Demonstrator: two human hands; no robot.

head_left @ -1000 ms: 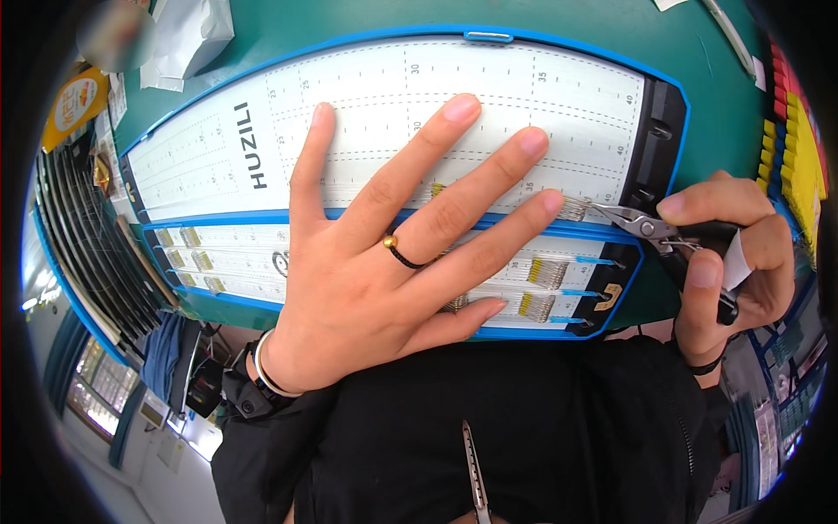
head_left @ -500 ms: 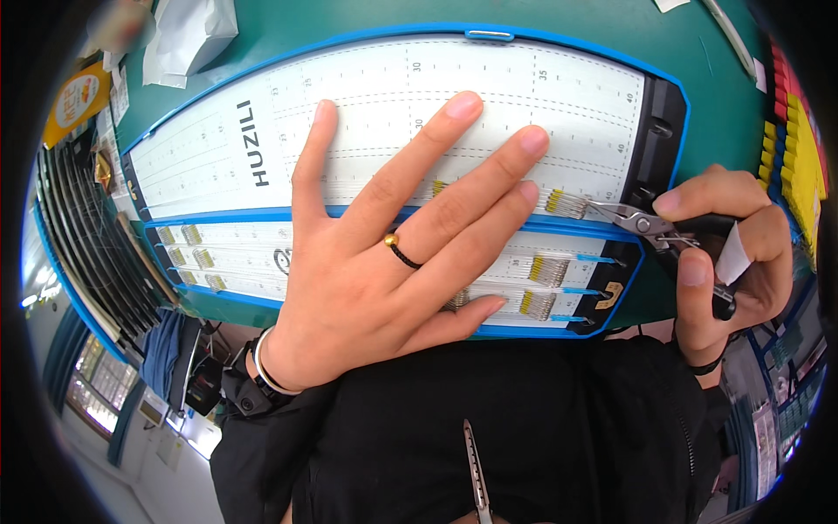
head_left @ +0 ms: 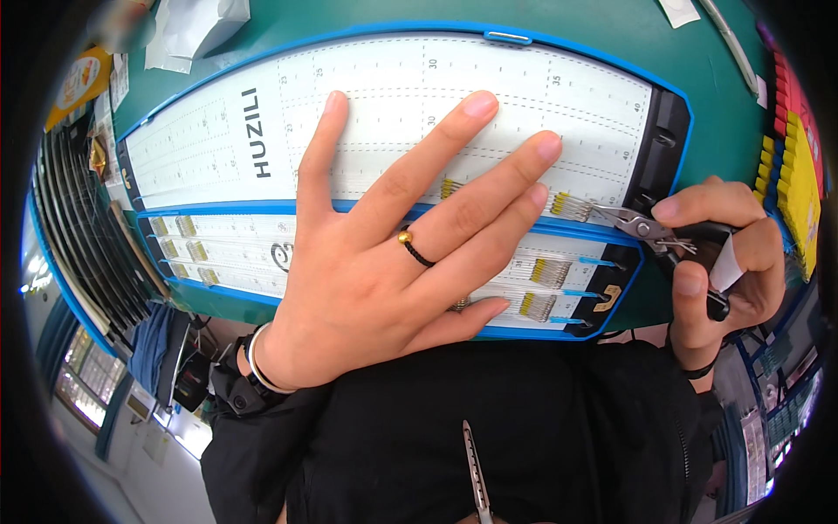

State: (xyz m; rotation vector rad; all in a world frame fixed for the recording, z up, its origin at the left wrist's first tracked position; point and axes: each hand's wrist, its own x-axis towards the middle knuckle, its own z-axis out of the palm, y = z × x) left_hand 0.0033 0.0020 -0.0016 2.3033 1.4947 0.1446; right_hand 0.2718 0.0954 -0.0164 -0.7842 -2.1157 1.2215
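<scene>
A long, shallow blue-rimmed case [head_left: 367, 61] lies open on the green table, both halves lined with white ruled panels. My left hand [head_left: 393, 236] rests palm down across both halves with its fingers spread, covering part of the middle. In my right hand [head_left: 733, 253] is a pair of small pliers [head_left: 642, 225], gripped at the dark handles. Their narrow metal tips point left, at a row of thin metal pins with yellow parts [head_left: 572, 205] near the right end of the far half. More such rows [head_left: 550, 272] sit in the near half, with fine lines stretched between them.
A fan of dark, thin plates [head_left: 78, 236] stands at the left. Behind it are an orange-yellow package [head_left: 83, 87] and a white paper bag [head_left: 205, 31]. Yellow, red and blue pieces [head_left: 794, 183] stand at the right edge. Small scissors-like blades [head_left: 476, 472] show against my black clothing.
The view has shifted slightly, so the far half sits a little further right. My left hand stays spread on the case, and the pliers remain at the same row of pins.
</scene>
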